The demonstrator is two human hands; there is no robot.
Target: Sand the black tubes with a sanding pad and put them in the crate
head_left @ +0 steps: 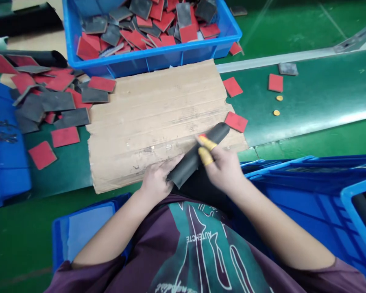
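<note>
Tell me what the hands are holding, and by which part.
The left hand holds a black roll by its near end. The right hand is against its farther half; whether it grips there cannot be told.

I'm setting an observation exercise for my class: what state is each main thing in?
Black piece: curved, held
Left hand: gripping black piece
Right hand: against or just over black piece
Cardboard: flat, smudged
Upper blue bin: open, filled
Pieces at left: mostly heaped
Yellow finger covers: worn

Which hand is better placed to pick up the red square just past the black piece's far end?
Right, probably: the right hand is closer to the red square, while the left hand holds the black piece by its near end.
</note>
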